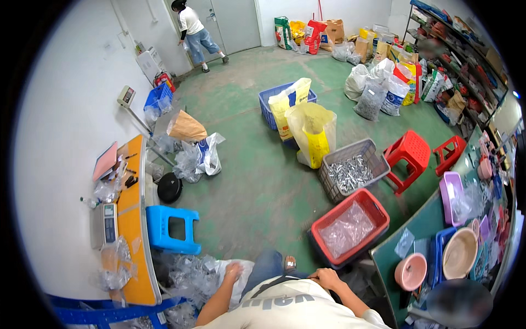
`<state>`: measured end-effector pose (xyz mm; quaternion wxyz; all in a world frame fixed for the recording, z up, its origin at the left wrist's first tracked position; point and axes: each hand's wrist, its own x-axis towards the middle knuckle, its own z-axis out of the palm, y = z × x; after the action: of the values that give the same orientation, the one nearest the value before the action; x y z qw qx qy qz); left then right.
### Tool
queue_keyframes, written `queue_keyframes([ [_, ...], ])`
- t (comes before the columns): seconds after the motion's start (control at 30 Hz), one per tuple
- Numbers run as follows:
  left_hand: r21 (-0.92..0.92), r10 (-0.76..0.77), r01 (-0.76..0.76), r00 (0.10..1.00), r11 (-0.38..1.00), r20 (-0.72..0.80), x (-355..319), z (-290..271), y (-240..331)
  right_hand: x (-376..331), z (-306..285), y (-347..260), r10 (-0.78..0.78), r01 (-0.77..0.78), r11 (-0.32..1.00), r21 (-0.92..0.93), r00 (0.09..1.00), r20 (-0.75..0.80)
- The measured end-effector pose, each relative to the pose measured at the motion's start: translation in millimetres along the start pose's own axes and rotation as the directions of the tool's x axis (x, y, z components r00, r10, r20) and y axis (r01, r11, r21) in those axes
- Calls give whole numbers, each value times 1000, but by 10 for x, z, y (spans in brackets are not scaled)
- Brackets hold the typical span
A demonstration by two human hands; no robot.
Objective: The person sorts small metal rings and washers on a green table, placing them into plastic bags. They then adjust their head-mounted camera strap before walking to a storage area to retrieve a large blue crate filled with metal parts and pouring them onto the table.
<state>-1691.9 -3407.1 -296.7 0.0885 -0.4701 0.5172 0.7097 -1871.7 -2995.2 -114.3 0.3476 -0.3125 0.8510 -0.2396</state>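
Note:
My left hand (234,270) is low at my left side, over a white plastic bag (244,268). It is smeared, so whether its fingers grip the bag does not show. Close to the bag lies a heap of clear plastic bags (194,279). My right hand (327,278) is at the front of my waist, by the hem of my white shirt (290,307). Its fingers look curled in; what they hold, if anything, is hidden. Ahead on the right stands a red basket (323,225) with clear plastic film (350,230) inside.
A grey crate of metal parts (350,174) stands beyond the red basket, beside a red stool (410,153). On the left are a blue stool (159,227) and an orange table (143,274); on the right, a green worktable (389,255). Another person (194,30) walks near the far door.

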Motion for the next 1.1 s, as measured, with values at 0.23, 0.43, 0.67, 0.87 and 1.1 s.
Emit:
queue_keyframes([
  [0.23, -177, -321, 269, 841, 947, -436, 1004, 75, 1076, 1624, -1140, 538, 176, -196, 958, 212, 978, 108],
  [0.43, 30, -175, 203, 902, 979, -395, 2800, 371, 2565, 2979, -2172, 407, 228, -285, 910, 301, 951, 210],
  [0.67, 162, -97, 87, 994, 983, 57, 3988, 3095, 5017, 3621, -2810, 801, 311, -417, 710, 567, 909, 279],
  [0.87, 92, -290, 282, 953, 955, 92, 4576, 4712, 5855, 4371, -3441, 1420, 386, -476, 373, 796, 860, 334],
  [1.1, 210, -509, 513, 857, 832, -75, 5266, 5610, 5888, 5394, -3988, 2256, 794, -309, 514, 801, 525, -307],
])
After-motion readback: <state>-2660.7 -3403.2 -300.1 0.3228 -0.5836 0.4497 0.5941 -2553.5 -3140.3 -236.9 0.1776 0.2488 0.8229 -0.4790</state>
